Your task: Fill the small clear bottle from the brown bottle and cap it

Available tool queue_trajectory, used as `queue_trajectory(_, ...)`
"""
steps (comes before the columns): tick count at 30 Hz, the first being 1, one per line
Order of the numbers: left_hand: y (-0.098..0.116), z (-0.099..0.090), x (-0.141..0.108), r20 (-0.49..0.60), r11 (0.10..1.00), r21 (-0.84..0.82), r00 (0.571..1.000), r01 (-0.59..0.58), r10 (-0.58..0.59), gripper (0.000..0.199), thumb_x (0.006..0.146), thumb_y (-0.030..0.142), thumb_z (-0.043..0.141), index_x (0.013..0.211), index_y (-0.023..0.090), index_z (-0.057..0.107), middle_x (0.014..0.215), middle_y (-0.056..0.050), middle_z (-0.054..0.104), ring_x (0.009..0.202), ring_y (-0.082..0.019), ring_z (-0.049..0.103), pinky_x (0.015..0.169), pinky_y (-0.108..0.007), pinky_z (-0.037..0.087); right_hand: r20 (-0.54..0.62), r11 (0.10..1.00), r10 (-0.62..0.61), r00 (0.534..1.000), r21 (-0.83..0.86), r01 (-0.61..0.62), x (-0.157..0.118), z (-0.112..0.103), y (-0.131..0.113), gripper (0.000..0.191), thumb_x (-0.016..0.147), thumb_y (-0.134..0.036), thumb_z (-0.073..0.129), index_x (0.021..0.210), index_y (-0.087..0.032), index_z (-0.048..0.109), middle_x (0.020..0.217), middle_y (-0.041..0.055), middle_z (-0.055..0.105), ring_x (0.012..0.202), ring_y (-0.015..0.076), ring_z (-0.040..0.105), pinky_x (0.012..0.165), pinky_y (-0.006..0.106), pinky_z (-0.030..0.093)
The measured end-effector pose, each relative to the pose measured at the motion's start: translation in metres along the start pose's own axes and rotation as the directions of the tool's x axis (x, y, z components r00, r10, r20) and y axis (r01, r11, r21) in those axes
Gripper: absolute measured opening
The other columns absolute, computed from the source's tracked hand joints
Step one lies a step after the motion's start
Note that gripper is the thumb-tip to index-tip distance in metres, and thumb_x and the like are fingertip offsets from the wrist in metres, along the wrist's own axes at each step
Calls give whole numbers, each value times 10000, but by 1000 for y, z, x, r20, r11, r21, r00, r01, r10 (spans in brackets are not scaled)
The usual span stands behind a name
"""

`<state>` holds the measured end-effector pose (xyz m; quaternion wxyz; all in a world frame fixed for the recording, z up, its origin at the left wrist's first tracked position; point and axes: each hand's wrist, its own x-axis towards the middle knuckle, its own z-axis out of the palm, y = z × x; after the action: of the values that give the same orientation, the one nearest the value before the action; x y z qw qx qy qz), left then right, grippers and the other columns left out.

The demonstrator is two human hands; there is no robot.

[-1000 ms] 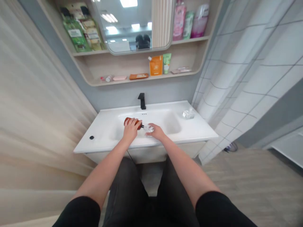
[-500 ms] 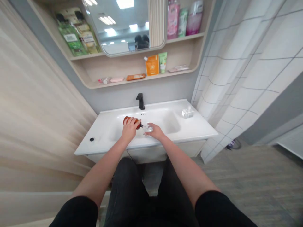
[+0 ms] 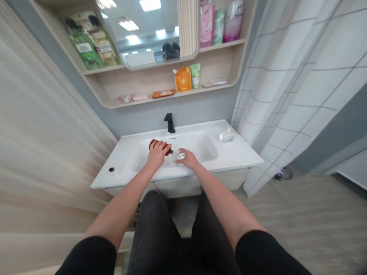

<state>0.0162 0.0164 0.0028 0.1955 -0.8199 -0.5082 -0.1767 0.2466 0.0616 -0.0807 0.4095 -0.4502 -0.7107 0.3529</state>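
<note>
- Head view: the left hand (image 3: 155,154) is wrapped over an amber bottle (image 3: 153,144) lying nearly on its side above the basin (image 3: 208,147), its black neck (image 3: 171,151) pointing toward the right hand.
- The right hand (image 3: 187,157) grips a small clear vessel (image 3: 178,155) by its side, just beside that neck; whether the two touch is too small to tell.
- Little has changed over the last second: both grasps are kept, while the vessel's outline looks rounder and the whole view has shifted slightly.
- That suggests a steady alignment of neck and vessel, with neither piece set down. Any liquid passing between them cannot be made out.
- On the white countertop (image 3: 123,147), a small black disc (image 3: 111,169), perhaps a cap, lies to the left; a clear blocky container (image 3: 226,136) sits to the right.
- Behind the basin stands a black faucet (image 3: 170,123).
- Above, the shelf (image 3: 107,103) bears an orange spouted pouch (image 3: 182,79) beside a green tube (image 3: 195,75), below a mirror (image 3: 143,40).
</note>
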Motion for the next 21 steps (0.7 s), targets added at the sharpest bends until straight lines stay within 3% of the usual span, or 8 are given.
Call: queue_trajectory(21, 0, -5, 4, 11, 1000, 4, 1000, -21, 21, 569, 1000, 125, 474, 1508, 302, 661, 1511, -142, 658, 1476, -352, 503, 1281, -605, 299, -11, 1000, 7, 1000, 30, -7, -1, -2, -2, 790, 633, -432, 1030, 1342, -261, 727, 1204, 50, 796, 1130, 288, 755, 1093, 438, 561)
